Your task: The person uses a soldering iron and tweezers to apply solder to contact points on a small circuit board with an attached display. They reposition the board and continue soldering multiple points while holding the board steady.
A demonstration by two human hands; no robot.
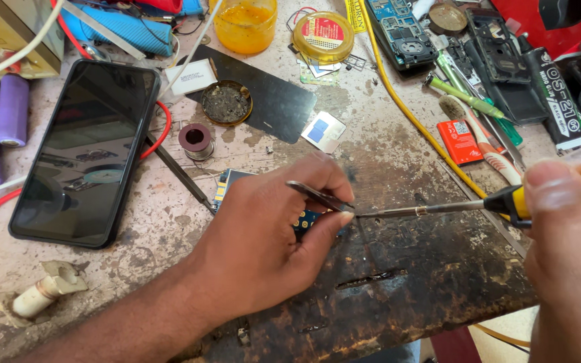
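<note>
Tweezers [319, 196] pinched in left hand [263, 249] over small circuit board [226, 185]; soldering iron [438, 209] clamped in right hand [569, 249], tip met near tweezers' point. Board best kept pressed flat on tabletop [405, 282].

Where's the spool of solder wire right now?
In the head view the solder spool stands on the workbench left of centre, just right of the black smartphone and below the round tin of dark residue, above the left hand.

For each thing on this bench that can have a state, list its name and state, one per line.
Left hand: pinching tweezers over a small circuit board.
Right hand: gripping the soldering iron, tip at the tweezers.
Smartphone: screen dark, face up.
Orange jar: open.
Round yellow tin: lidded.
</note>
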